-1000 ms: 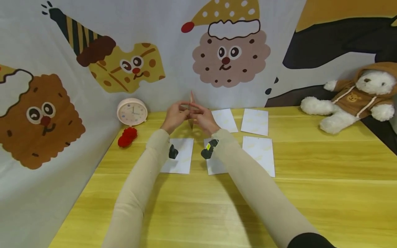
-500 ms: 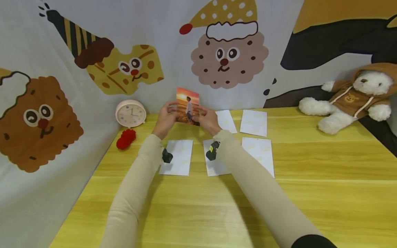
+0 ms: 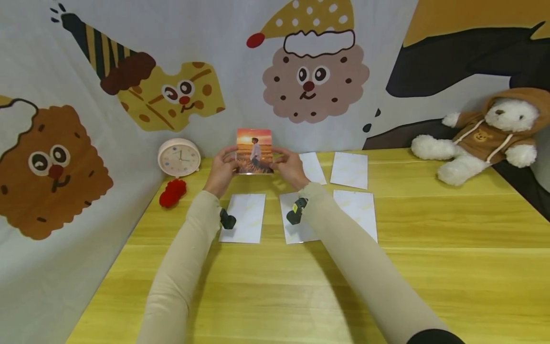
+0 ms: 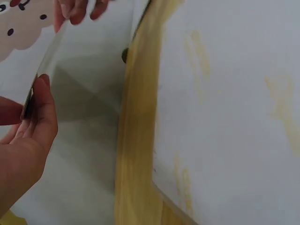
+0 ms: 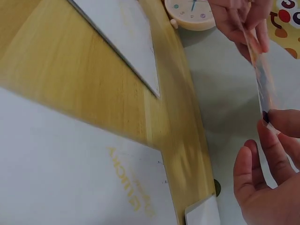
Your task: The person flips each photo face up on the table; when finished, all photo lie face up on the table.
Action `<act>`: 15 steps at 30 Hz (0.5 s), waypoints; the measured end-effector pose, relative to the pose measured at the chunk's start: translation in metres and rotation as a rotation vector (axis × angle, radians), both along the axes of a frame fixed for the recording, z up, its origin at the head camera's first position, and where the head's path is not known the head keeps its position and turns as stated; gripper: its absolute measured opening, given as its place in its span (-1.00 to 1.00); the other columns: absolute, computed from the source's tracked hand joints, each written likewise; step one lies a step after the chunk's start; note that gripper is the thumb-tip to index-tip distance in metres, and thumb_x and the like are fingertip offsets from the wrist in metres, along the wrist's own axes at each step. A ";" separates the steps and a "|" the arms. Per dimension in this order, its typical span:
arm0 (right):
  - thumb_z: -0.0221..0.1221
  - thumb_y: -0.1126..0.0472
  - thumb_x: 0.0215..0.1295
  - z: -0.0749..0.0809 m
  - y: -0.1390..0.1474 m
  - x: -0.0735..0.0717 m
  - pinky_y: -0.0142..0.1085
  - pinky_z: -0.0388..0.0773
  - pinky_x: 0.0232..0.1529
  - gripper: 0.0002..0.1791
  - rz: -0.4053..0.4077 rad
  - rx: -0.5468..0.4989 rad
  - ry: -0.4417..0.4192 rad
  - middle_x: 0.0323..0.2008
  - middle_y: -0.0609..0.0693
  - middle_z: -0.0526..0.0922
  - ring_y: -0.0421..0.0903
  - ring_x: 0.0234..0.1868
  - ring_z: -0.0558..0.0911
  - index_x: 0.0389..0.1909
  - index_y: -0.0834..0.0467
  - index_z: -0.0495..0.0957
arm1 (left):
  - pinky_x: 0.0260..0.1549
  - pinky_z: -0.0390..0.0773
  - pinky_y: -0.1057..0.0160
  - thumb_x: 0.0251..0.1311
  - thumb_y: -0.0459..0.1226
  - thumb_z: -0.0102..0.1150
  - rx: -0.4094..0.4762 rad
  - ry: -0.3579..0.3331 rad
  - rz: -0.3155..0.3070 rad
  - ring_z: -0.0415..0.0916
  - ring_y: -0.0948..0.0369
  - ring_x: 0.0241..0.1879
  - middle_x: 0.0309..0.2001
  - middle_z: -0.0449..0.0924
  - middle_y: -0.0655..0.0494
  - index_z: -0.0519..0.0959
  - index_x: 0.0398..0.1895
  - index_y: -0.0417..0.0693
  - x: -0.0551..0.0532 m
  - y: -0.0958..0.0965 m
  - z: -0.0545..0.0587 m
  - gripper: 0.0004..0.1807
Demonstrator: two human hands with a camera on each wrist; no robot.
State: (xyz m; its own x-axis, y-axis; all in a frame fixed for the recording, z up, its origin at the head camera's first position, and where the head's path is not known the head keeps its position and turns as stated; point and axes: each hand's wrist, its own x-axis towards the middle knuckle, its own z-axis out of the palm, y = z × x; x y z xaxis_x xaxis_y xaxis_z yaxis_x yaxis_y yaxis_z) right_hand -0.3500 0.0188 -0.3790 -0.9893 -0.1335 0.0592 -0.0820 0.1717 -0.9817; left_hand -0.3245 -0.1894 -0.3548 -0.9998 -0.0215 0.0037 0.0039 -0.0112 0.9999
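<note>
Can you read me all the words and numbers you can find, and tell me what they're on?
"LUCKY": in yellow on the white card nearest the camera in the right wrist view; fainter lettering beside it is too blurred to read.
Clock: marks on its face, too small to read.
Other white cards: yellow marks, too faint to read.
Photo: no writing that I can see.
</note>
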 end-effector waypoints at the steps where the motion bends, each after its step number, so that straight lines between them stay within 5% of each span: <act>1: 0.24 0.38 0.31 0.000 0.000 0.000 -0.22 0.44 -0.32 -0.43 -0.006 0.002 0.003 -0.23 0.06 0.64 0.34 0.00 0.60 0.34 -0.01 0.50 | -0.31 0.46 0.33 0.47 -0.47 -0.15 -0.016 -0.007 0.003 0.39 0.26 -0.32 -0.28 0.40 0.17 0.24 0.49 0.02 -0.001 -0.001 -0.001 -0.44; 8: 0.26 0.39 0.29 -0.003 -0.001 -0.003 -0.19 0.56 -0.24 -0.42 -0.026 0.039 -0.006 -0.30 0.01 0.63 0.26 -0.04 0.66 0.34 0.06 0.49 | 0.08 0.65 0.15 0.41 -0.46 0.05 -0.156 -0.077 0.067 0.59 0.34 -0.28 -0.13 0.55 0.07 0.40 0.37 -0.26 -0.007 -0.005 -0.009 -0.53; 15: 0.27 0.37 0.25 -0.004 -0.005 -0.003 -0.34 0.42 -0.42 -0.41 -0.044 0.237 0.005 -0.40 0.02 0.62 -0.06 -0.43 0.58 0.33 0.12 0.50 | 0.11 0.64 0.03 0.35 -0.43 0.17 -0.396 -0.145 0.101 0.65 0.13 -0.15 0.00 0.61 -0.13 0.61 0.16 -0.24 -0.011 -0.006 -0.013 -0.66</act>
State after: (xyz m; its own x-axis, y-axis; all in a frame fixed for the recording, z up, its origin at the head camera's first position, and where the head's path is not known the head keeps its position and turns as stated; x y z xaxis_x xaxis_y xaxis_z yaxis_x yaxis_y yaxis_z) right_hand -0.3528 0.0143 -0.3827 -0.9942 -0.1014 0.0365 -0.0744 0.4004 -0.9133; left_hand -0.3356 -0.1950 -0.3675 -0.9834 -0.1448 -0.1094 -0.1560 0.3665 0.9173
